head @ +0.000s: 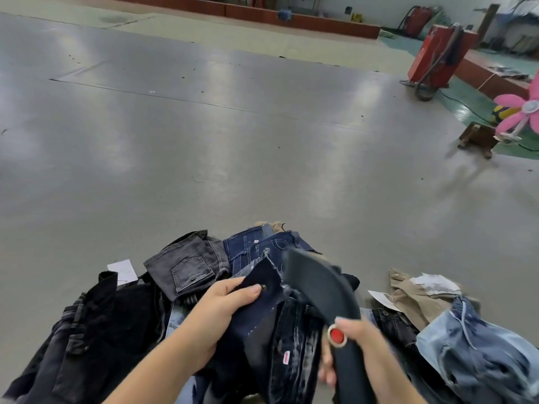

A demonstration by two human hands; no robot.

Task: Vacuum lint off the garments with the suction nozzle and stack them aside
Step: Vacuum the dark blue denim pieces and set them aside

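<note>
Jeans (264, 290) lie heaped on the grey table (204, 141) before us. Our left hand (224, 304) pinches a dark navy waistband by its button; our right hand (350, 333) grips the black nozzle (318, 282), held just above the pile.

I can read no words or numbers here; the small red tag (286, 358) on the near dark jeans (294, 345) is too blurred.

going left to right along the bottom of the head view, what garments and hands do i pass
black garment → left hand gripping dark navy denim → right hand holding the black suction nozzle → khaki garment → light blue jeans
</note>
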